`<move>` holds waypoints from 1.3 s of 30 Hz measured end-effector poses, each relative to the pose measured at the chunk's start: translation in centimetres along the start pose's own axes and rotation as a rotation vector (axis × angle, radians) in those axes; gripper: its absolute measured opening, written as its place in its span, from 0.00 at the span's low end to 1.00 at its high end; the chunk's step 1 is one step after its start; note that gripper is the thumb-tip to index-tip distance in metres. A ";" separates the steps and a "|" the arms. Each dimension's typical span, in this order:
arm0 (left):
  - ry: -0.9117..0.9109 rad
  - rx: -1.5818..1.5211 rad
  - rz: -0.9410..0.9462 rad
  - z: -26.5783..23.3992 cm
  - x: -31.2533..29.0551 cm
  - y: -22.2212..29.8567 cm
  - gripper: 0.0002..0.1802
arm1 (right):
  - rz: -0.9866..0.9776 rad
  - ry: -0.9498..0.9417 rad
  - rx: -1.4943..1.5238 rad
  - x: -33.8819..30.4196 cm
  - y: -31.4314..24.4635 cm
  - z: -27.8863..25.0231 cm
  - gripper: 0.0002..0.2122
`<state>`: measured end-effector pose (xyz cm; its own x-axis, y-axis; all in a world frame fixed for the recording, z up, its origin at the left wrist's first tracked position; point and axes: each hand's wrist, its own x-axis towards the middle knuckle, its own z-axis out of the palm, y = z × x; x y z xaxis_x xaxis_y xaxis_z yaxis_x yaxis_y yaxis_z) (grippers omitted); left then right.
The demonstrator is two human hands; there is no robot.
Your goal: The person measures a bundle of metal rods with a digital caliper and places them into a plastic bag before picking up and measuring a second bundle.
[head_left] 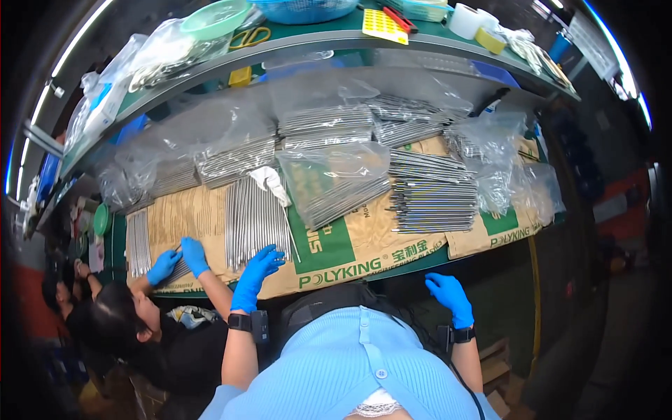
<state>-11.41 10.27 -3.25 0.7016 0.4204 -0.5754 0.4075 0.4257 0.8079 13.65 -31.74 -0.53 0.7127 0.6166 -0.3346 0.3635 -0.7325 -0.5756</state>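
Left hand [256,274], blue-gloved, fingers spread open, rests on bundle of metal rods [253,220] atop brown paper sack [364,241]; right hand [448,294] loosely open, empty, below bench edge (clear plastic bags [336,178] hold more rods)

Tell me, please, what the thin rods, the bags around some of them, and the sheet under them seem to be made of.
Thin rods: probably metal, silvery with a bright sheen. Bags: clear thin plastic film, wrinkled, glossy. Sheet: likely brown kraft paper or flattened sacking, matte. Left hand touches the rods.
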 end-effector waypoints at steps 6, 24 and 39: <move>0.073 0.421 0.429 4.1 8.4 3.6 0.49 | 0.286 0.093 0.046 -10.3 3.9 3.3 0.14; 0.284 0.105 0.791 13.7 19.2 16.0 0.17 | 0.377 0.078 0.245 -13.0 5.2 4.0 0.13; 0.246 0.470 0.671 4.8 14.1 3.2 0.51 | 0.151 -0.051 0.100 -1.4 3.0 -2.1 0.13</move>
<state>2.61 13.73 -8.12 0.7562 0.6498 0.0765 0.1893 -0.3292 0.9251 15.02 -35.45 -0.21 0.7224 0.5172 -0.4589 0.1911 -0.7872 -0.5864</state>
